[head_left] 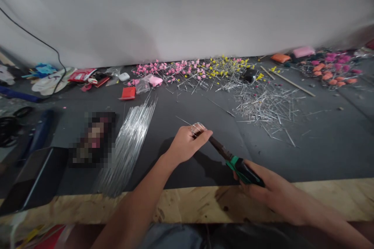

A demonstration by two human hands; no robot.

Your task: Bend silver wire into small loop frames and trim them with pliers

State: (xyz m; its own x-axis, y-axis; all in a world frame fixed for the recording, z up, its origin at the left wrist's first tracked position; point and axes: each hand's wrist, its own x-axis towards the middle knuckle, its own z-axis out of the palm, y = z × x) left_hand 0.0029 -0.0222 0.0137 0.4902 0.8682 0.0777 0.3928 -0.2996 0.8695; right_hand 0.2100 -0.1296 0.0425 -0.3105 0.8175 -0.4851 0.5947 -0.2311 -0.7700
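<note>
Bending wire at the counter (187, 202)
My left hand (187, 144) pinches a wire (198, 127); right hand (271, 190) clenches pliers (233, 159). I'd turn slowly.

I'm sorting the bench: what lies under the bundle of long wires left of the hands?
The wire bundle lies on the dark mat, its near end reaching the wooden edge. The wires cover whatever may sit beneath them. The left hand works beside it.
</note>
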